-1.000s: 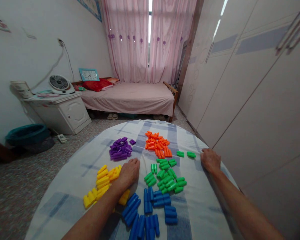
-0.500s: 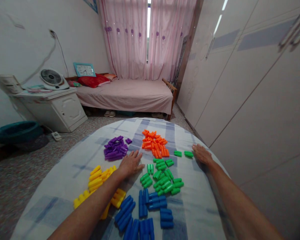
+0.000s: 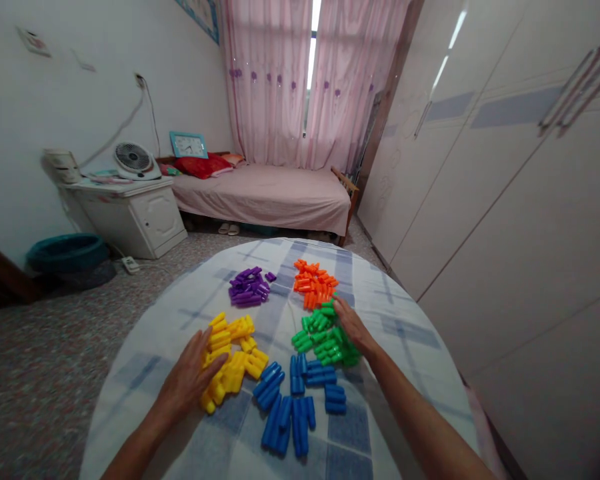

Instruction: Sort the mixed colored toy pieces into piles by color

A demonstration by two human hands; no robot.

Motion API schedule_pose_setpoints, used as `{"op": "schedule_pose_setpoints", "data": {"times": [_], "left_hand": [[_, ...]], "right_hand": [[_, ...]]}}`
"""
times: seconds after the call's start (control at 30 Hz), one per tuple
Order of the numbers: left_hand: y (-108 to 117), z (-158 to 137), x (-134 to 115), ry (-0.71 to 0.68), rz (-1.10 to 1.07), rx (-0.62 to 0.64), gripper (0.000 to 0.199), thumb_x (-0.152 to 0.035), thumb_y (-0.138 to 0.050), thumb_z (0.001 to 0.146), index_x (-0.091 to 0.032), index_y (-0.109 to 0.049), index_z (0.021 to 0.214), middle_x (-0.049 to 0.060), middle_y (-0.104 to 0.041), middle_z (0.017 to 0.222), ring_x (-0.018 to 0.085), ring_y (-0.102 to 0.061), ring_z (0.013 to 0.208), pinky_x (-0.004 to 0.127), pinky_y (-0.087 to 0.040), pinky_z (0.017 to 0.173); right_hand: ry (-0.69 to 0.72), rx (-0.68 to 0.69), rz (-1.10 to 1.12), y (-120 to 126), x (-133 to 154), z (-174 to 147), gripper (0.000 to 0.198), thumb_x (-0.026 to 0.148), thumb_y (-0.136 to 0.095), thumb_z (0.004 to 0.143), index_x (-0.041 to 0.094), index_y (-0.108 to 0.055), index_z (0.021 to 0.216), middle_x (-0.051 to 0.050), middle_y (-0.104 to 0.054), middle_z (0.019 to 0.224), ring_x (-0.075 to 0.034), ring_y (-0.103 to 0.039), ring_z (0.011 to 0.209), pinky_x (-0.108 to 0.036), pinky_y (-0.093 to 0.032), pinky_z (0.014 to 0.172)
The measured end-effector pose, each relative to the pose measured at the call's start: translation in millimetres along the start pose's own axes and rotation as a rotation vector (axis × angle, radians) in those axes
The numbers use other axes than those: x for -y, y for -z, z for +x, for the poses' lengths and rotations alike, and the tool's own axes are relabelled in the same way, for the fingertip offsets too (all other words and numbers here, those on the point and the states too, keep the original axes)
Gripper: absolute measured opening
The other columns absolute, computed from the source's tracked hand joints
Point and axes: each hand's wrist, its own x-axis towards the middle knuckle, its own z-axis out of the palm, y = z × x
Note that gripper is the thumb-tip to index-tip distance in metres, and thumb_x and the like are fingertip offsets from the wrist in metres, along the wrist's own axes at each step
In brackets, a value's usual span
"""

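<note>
My left hand (image 3: pixel 189 372) lies against the left side of the yellow plastic building pieces (image 3: pixel 236 365), fingers stretched and thumb apart. My right hand (image 3: pixel 353 325) is open too, resting along the right edge of the green pieces (image 3: pixel 324 339) and partly covering them. The pieces look like short joined tubes with rounded tips. Nearest to me lie the blue pieces (image 3: pixel 299 421). Beyond the green heap, almost touching it, is the orange heap (image 3: pixel 314 283). The purple pieces (image 3: pixel 249 288) sit at the back left, one small piece lying apart.
A checked cloth covers the round table (image 3: pixel 405 400). Behind it stands a bed (image 3: pixel 280 190). To the left are a white cabinet (image 3: pixel 153 223) with a fan (image 3: pixel 134 159) and a teal bin (image 3: pixel 70 252). A tall wardrobe (image 3: pixel 505 200) runs along the right.
My left hand moved from near the purple heap back to the yellow one. My right hand swept left, and the two stray green pieces now lie with the green heap. The view shifted slightly.
</note>
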Motion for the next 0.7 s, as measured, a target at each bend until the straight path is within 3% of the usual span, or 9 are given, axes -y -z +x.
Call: {"op": "schedule_pose_setpoints", "data": {"times": [0.13,0.27,0.33,0.43,0.57,0.7], "left_hand": [[1.7,-24.1,-1.4,-0.001,0.016,0.053,0.089,-0.057,-0.058,0.071,-0.018,-0.025,0.144,0.013,-0.03,0.149,0.032,-0.028,0.137,0.046,-0.032,0.109],[7.8,-31.9,-21.4,0.0,0.005,0.075,0.099,-0.047,-0.069,0.059,-0.015,-0.026,0.143,0.017,-0.025,0.15,0.034,-0.024,0.138,0.046,-0.03,0.11],[6.5,-27.7,-29.9,-0.013,-0.032,0.033,0.097,-0.041,-0.07,0.057,-0.015,-0.029,0.141,0.017,-0.026,0.149,0.034,-0.025,0.137,0.046,-0.03,0.109],[-1.7,-15.9,-41.9,-0.064,-0.116,-0.019,0.088,-0.036,-0.069,0.059,-0.018,-0.033,0.138,0.014,-0.03,0.147,0.033,-0.028,0.136,0.047,-0.03,0.11],[-20.1,4.4,-66.7,-0.018,-0.185,-0.054,0.073,-0.033,-0.06,0.069,-0.018,-0.035,0.136,0.013,-0.028,0.148,0.031,-0.023,0.138,0.047,-0.027,0.111],[-38.7,35.8,-104.2,0.033,-0.204,-0.009,0.064,-0.025,-0.053,0.074,-0.013,-0.036,0.135,0.015,-0.03,0.146,0.029,-0.025,0.138,0.047,-0.026,0.112]], "right_hand": [[0.054,-0.145,0.064,-3.9,17.7,-36.4,0.051,0.047,-0.031,0.087,0.019,-0.051,0.125,-0.008,-0.054,0.13,-0.02,-0.047,0.122,-0.039,-0.032,0.108],[-0.084,-0.315,-0.07,0.3,-7.7,-83.1,0.056,0.047,-0.028,0.085,0.013,-0.049,0.124,-0.015,-0.051,0.129,-0.025,-0.044,0.123,-0.041,-0.03,0.107],[-0.114,-0.345,-0.16,-0.7,-20.8,-100.8,0.055,0.044,-0.028,0.085,0.011,-0.049,0.124,-0.017,-0.051,0.128,-0.026,-0.044,0.122,-0.043,-0.031,0.106],[-0.039,-0.345,-0.299,-5.4,-27.0,-115.7,0.052,0.041,-0.028,0.087,0.011,-0.049,0.123,-0.017,-0.051,0.128,-0.027,-0.043,0.122,-0.043,-0.032,0.104],[0.007,-0.301,-0.421,-9.9,-20.6,-118.4,0.047,0.038,-0.028,0.088,0.015,-0.048,0.124,-0.015,-0.053,0.126,-0.026,-0.047,0.119,-0.042,-0.036,0.1],[0.016,-0.28,-0.456,-9.8,-18.9,-117.0,0.045,0.035,-0.029,0.089,0.013,-0.05,0.122,-0.016,-0.053,0.127,-0.024,-0.048,0.118,-0.04,-0.035,0.1]]}}
